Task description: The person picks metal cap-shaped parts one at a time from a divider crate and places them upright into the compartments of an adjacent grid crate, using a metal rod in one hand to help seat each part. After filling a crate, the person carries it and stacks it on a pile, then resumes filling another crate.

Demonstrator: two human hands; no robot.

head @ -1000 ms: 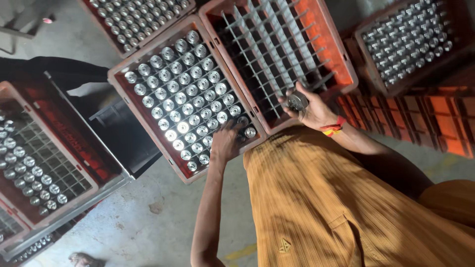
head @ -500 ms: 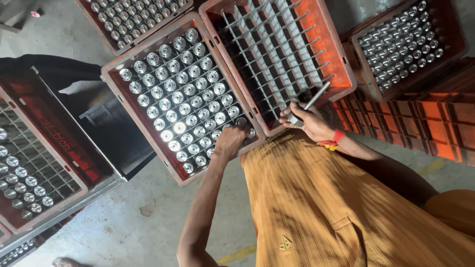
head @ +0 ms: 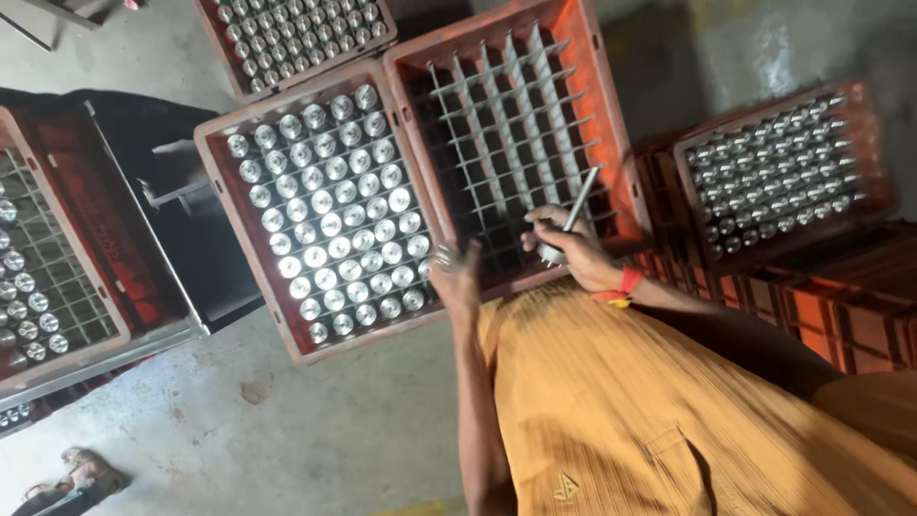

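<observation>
The right hand (head: 573, 250) gripped a long-stemmed metal part (head: 570, 222) over the empty crate (head: 611, 124); the blurred left hand (head: 457, 277), fingers unclear, hovered beside the full crate (head: 215, 158). A tilted stem risked snagging the divider grid.

Filled crate (head: 315, 205), frame centre-left: metal parts standing in its grid cells. Empty-celled crate (head: 521, 134), touching it on the right, upper centre. Third crate (head: 296, 33), top edge, behind the filled one. Fourth crate (head: 783, 177), right of frame, on stacked crates (head: 841, 306). Fifth crate (head: 53, 248), far left, partly filled. Left hand (head: 457, 277) over the filled crate's lower right corner; right hand (head: 568, 250) with rod (head: 580, 201) at the empty-celled crate's lower edge.
</observation>
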